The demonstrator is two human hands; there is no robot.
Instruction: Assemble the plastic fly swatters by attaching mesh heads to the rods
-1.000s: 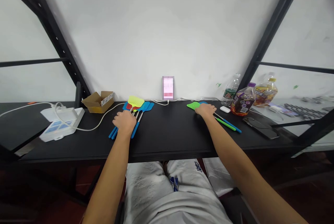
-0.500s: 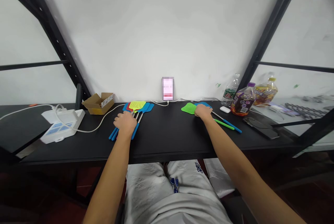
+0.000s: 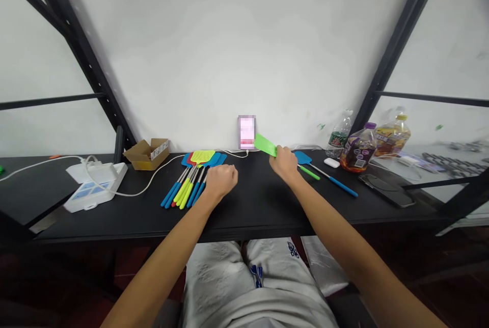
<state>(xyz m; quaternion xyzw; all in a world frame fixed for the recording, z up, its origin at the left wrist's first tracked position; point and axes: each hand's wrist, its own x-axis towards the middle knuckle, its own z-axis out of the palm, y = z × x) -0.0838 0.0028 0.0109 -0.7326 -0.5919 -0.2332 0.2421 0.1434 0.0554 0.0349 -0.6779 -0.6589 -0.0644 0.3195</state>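
A green fly swatter [image 3: 265, 144] is lifted off the tabletop, its mesh head tilted toward the left. My right hand [image 3: 283, 163] is closed around it close to the head, and its green handle end shows behind the hand. To the right lies a blue fly swatter [image 3: 336, 182] with a metal shaft. My left hand [image 3: 223, 180] is a loose fist over the table, with nothing seen in it. Just left of that fist, several fly swatters lie fanned out, with a yellow head [image 3: 202, 157] on top and blue and yellow handles [image 3: 183, 191] toward me.
At the back wall stands a phone with a lit screen [image 3: 246, 132], joined to a white cable. An open cardboard box [image 3: 147, 155] and a white power strip [image 3: 97, 188] are on the left. Bottles [image 3: 358, 148], a white case [image 3: 332, 163] and a dark phone [image 3: 385, 190] are on the right.
My right hand has raised the green swatter and moved it left, away from the blue one. My left hand has come off the swatter pile and shifted right.
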